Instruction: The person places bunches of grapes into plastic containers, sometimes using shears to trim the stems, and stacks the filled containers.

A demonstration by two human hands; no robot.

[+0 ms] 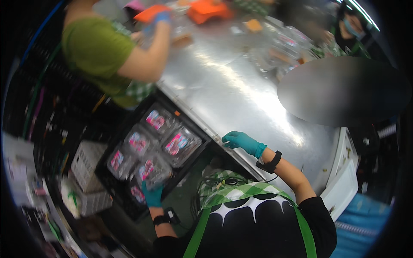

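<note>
My left hand (152,195), in a teal glove, is at the near side of a black crate (190,165). Its fingers close on the edge of a clear plastic pack (155,169) with a pink and blue label, which overlaps the packs around it. Several similar packs lie in the crate, among them a clear pack (183,148) on the right and another pack (140,143) further left. Also gloved in teal, my right hand (243,143) hovers by the metal table's (223,92) near edge, fingers stretched out and holding nothing.
A person in a green shirt (97,53) works at the table's far left, blue-gloved hand by an orange object (151,13). Another masked person (350,32) is far right, near clear packs (288,41). Grey crates (88,161) stand left of the black crate; a white tray (342,187) sits right.
</note>
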